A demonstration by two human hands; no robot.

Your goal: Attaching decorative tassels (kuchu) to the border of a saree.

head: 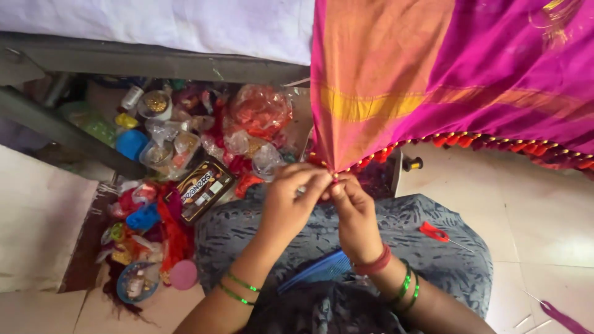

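Observation:
A pink and orange silk cloth (433,74) hangs down from the upper right, its lower edge trimmed with red tassels and gold beads (495,143). My left hand (291,198) and my right hand (352,210) meet at the cloth's lower corner (334,176), fingers pinched together on the beaded edge. Green bangles ring both wrists, with a red band on the right one. A blue comb (315,272) lies on my grey patterned lap (433,260).
Small red scissors (435,232) rest on my lap to the right. A heap of plastic bags, thread, small tubs and a dark box (201,188) covers the floor at left. A grey bed frame (124,59) runs along the top. Pale floor tiles (544,210) lie at right.

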